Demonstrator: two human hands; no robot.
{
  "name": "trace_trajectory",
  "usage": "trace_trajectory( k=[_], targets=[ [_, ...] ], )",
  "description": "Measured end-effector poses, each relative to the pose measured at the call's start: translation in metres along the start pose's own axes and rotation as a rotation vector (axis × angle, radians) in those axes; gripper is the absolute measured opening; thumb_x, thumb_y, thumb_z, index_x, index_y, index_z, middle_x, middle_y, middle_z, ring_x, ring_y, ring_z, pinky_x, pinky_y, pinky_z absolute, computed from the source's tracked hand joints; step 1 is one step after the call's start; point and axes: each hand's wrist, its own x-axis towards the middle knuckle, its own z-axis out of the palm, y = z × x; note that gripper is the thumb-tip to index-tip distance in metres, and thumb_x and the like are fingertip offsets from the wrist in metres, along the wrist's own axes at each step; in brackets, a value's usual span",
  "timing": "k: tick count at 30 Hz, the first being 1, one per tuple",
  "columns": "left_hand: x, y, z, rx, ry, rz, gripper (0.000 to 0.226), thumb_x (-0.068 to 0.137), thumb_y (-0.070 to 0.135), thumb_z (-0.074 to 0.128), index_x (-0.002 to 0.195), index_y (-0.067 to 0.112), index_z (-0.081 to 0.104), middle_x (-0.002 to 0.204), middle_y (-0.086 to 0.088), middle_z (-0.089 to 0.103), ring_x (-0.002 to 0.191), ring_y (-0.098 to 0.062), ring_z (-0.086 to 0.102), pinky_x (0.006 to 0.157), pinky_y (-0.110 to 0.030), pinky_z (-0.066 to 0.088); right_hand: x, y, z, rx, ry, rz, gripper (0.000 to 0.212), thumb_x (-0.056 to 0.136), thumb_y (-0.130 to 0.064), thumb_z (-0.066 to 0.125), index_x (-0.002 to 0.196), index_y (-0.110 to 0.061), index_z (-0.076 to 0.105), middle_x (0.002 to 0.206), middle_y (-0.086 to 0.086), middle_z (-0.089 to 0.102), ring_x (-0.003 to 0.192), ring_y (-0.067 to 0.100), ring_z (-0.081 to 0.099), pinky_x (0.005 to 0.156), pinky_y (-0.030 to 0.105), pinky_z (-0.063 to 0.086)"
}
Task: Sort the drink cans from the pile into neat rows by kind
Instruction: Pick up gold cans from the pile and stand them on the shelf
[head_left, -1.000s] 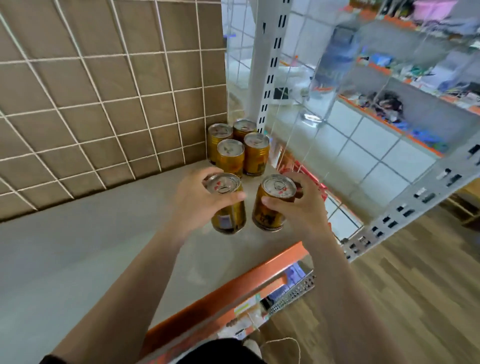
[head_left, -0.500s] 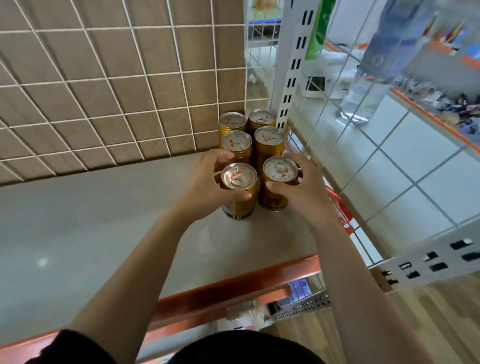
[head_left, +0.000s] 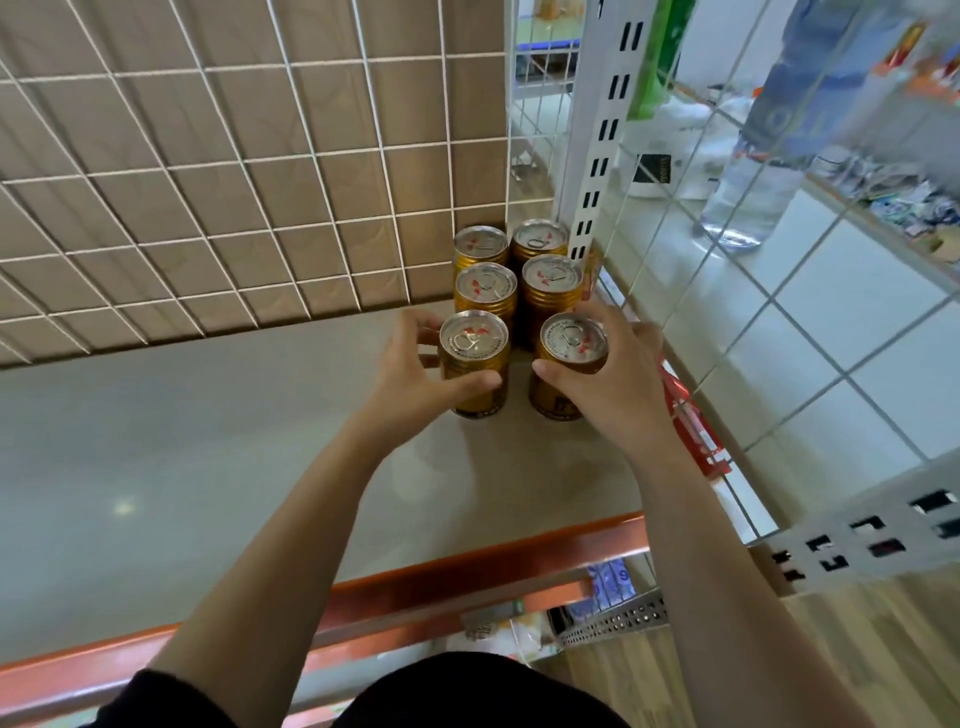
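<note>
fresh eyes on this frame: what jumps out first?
First, the block of gold drink cans with silver pull-tab lids, in two columns tucked into the back right corner of the grey shelf. At its front, the left hand grips the front left gold can and the right hand grips the front right gold can, with a small gap between the two. A white wire grid panel fills the back.

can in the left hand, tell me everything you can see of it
Short gold metal can with a silver lid, pull tab and red marks. It stands upright, base seemingly on the grey shelf, just in front of four like cans. The left hand grips its side, thumb across the front.
</note>
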Motion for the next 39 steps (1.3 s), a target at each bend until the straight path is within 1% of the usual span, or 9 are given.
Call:
trace_trajectory(
  k=[3, 6, 10, 16, 21, 27, 32, 37, 39],
  targets=[
    [0.003, 0.003, 0.015, 0.153, 0.137, 0.000, 0.076, 0.056, 0.036, 0.087, 0.115, 0.022, 0.042, 0.119, 0.001, 0.046, 0.105, -0.015, 0.051, 0.086, -0.032, 0.050, 0.001, -0.001, 0.001, -0.030, 0.062, -0.020, 0.062, 0.071, -0.035, 0.078, 0.124, -0.035, 0.046, 0.128, 0.000, 0.037, 0.111, 0.006, 0.032, 0.093, 0.025, 0.032],
    [0.006, 0.001, 0.015, 0.114, 0.080, 0.017, 0.068, 0.061, 0.030, 0.086, 0.113, 0.025, 0.043, 0.114, 0.006, 0.051, 0.102, -0.013, 0.053, 0.082, -0.029, 0.049, 0.002, 0.000, -0.002, 0.013, 0.111, -0.016, 0.065, 0.070, -0.029, 0.079, 0.126, -0.029, 0.047, 0.126, -0.003, 0.044, 0.117, 0.013, 0.043, 0.098, 0.032, 0.040],
    [0.013, -0.002, 0.015, 0.068, -0.002, 0.047, 0.065, 0.066, 0.026, 0.083, 0.121, 0.022, 0.049, 0.122, 0.002, 0.055, 0.111, -0.016, 0.055, 0.090, -0.032, 0.052, 0.003, 0.001, -0.004, 0.033, 0.136, -0.009, 0.062, 0.072, -0.027, 0.078, 0.126, -0.029, 0.047, 0.122, -0.009, 0.052, 0.116, 0.014, 0.049, 0.099, 0.040, 0.044],
    [0.013, -0.006, 0.015, 0.013, -0.020, 0.068, 0.062, 0.071, 0.021, 0.080, 0.125, 0.023, 0.049, 0.127, -0.002, 0.051, 0.115, -0.013, 0.051, 0.089, -0.023, 0.048, 0.007, -0.003, 0.001, 0.092, 0.123, -0.003, 0.062, 0.074, -0.027, 0.078, 0.127, -0.028, 0.046, 0.111, -0.020, 0.042, 0.112, 0.008, 0.047, 0.100, 0.042, 0.045],
    [0.009, -0.003, 0.021, 0.000, -0.051, 0.091, 0.060, 0.079, 0.012, 0.073, 0.131, 0.018, 0.044, 0.130, 0.002, 0.051, 0.118, -0.006, 0.044, 0.096, -0.023, 0.044, 0.008, -0.002, 0.002, 0.106, 0.118, -0.003, 0.063, 0.073, -0.028, 0.078, 0.127, -0.027, 0.046, 0.115, -0.018, 0.045, 0.108, 0.003, 0.044, 0.097, 0.034, 0.045],
    [0.004, -0.007, 0.021, 0.001, -0.084, 0.095, 0.060, 0.085, 0.016, 0.066, 0.138, 0.020, 0.038, 0.137, -0.002, 0.048, 0.129, -0.016, 0.044, 0.105, -0.041, 0.043, 0.006, -0.001, -0.001, 0.118, 0.132, 0.028, 0.071, 0.071, -0.030, 0.080, 0.132, -0.024, 0.045, 0.130, -0.006, 0.052, 0.106, 0.003, 0.046, 0.088, 0.025, 0.043],
    [0.003, -0.006, 0.025, 0.021, -0.105, 0.078, 0.061, 0.089, 0.018, 0.061, 0.142, 0.021, 0.032, 0.141, -0.002, 0.045, 0.130, -0.020, 0.043, 0.106, -0.043, 0.041, 0.006, 0.002, 0.002, 0.107, 0.139, 0.018, 0.065, 0.071, -0.033, 0.079, 0.127, -0.026, 0.046, 0.124, -0.011, 0.051, 0.107, 0.005, 0.048, 0.095, 0.035, 0.047],
    [0.000, -0.003, 0.023, 0.080, -0.159, 0.103, 0.061, 0.092, 0.018, 0.056, 0.144, 0.018, 0.026, 0.144, -0.003, 0.041, 0.132, -0.021, 0.041, 0.108, -0.037, 0.038, 0.006, 0.004, 0.007, 0.047, 0.172, 0.003, 0.067, 0.069, -0.041, 0.079, 0.125, -0.026, 0.045, 0.129, -0.003, 0.050, 0.117, 0.016, 0.049, 0.096, 0.045, 0.046],
    [-0.003, -0.002, 0.020, 0.142, -0.181, 0.114, 0.069, 0.092, 0.023, 0.057, 0.149, 0.020, 0.018, 0.149, -0.002, 0.035, 0.136, -0.020, 0.035, 0.111, -0.038, 0.033, 0.005, 0.002, 0.008, 0.024, 0.177, 0.006, 0.069, 0.069, -0.041, 0.078, 0.126, -0.024, 0.043, 0.131, -0.001, 0.049, 0.120, 0.019, 0.047, 0.099, 0.045, 0.043]
  ],
)
